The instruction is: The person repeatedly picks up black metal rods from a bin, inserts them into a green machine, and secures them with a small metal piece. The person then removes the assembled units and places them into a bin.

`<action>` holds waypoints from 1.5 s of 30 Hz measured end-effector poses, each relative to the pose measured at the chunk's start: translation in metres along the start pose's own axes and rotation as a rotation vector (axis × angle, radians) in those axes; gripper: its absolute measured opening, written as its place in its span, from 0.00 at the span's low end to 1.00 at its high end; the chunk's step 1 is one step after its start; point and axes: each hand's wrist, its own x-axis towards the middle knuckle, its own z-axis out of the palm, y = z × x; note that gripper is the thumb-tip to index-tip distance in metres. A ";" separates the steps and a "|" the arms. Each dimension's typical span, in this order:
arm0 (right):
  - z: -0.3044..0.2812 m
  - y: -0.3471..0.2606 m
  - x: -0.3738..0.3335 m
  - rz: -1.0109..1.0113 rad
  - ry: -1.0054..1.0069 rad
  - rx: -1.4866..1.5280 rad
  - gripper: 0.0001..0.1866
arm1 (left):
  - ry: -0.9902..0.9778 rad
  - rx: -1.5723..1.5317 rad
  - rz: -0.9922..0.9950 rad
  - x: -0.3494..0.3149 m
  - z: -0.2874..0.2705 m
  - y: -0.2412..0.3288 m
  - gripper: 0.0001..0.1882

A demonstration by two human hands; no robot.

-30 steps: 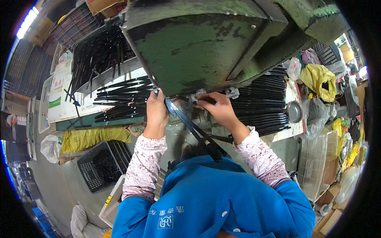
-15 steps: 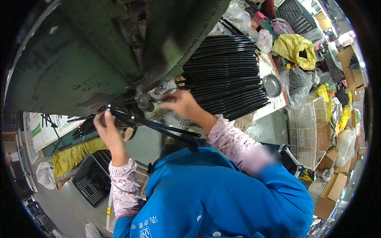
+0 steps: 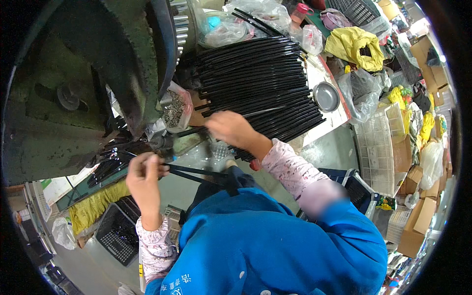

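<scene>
My left hand (image 3: 146, 174) is closed in a pinch on the ends of black flat strips (image 3: 196, 171). The strips reach rightward, toward the front of my blue smock. Over the near left edge of a pile of black tubes (image 3: 255, 78), my right hand (image 3: 232, 129) has its fingers closed round one black tube (image 3: 191, 132). That tube's left end points at a dark green machine (image 3: 44, 142); its other end lies along the pile. Beside the machine sits a bag of small metal parts (image 3: 173, 109). Motion slightly blurs both hands.
A round metal dish (image 3: 326, 97) rests on the white tabletop (image 3: 314, 129) right of the tubes. More black strips (image 3: 110, 164) lie under the machine. A black crate (image 3: 115, 231) stands on the floor at left, and white plastic crates (image 3: 376, 157) at right.
My left hand has come down and away from the machine with the strips. My right hand has shifted slightly and now holds a tube. The view has moved, uncovering the bag of metal parts.
</scene>
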 end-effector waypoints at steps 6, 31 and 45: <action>-0.009 -0.077 0.063 -0.223 0.151 0.057 0.14 | -0.033 -0.424 -0.104 0.004 0.003 -0.004 0.10; -0.017 -0.107 0.106 0.174 0.185 0.027 0.11 | -0.748 -0.112 -0.383 0.007 -0.026 -0.067 0.18; -0.017 -0.106 0.099 0.249 0.148 0.002 0.10 | -0.502 -0.775 -0.346 -0.003 0.050 -0.062 0.17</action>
